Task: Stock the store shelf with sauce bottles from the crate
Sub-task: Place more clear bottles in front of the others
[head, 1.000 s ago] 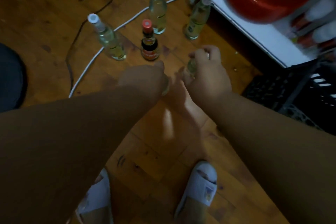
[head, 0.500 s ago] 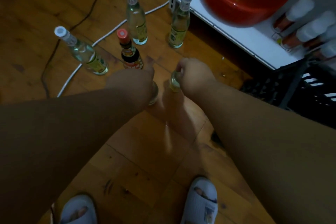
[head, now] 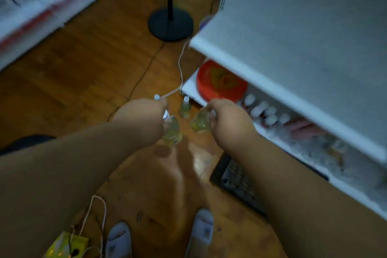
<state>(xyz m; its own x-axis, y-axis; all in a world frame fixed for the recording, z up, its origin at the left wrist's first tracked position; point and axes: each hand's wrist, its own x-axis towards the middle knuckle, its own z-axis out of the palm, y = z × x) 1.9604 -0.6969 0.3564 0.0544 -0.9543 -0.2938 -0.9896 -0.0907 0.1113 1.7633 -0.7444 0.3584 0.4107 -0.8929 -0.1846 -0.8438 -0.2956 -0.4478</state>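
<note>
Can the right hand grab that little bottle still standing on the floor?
Probably not yet. The right hand already grips a bottle, so it is full. The floor bottle stands just beyond both hands, nothing blocking it.

Upper shelf (head: 303, 33) bare; lower shelf (head: 189, 88) crowded: red basin (head: 219, 81), capped bottles (head: 261, 111).

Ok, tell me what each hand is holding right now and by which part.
The left hand grips a clear bottle by its neck. The right hand grips another clear bottle near its top. Both bottles hang below the fists.
</note>
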